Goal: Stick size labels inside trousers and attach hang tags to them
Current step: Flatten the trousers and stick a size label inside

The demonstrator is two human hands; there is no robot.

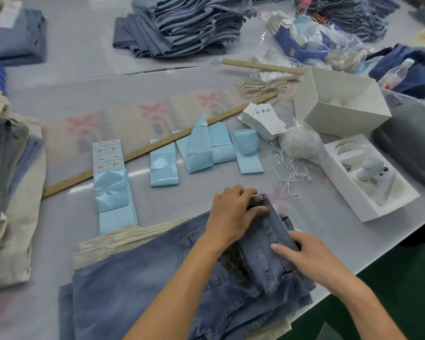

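Grey and glossy, the counter [88, 57] carries many stacks of folded denim around a work zone. At its near edge, about 6 o'clock, lie the trousers [138, 285] on top of a small pile. The left hand [231, 214] has its grip on the folded-back waistband [268, 231]: thumb on the inner side, fingers curled over the far edge. The right hand [312, 256] rests on the same band with fingers mostly straight, pressing it flat; it does not grip anything.

I judge the label step is now in progress, but I cannot tell if a label is already stuck under the fingers. No hang tag is seen on this pair.

Outward, at 11 to 12 o'clock, lie the blue label sheets [162, 165], some peeled. At 1 o'clock wait the white hang tags [263, 121] and loose strings [290, 168]. A wooden ruler [157, 148] crosses behind the sheets.
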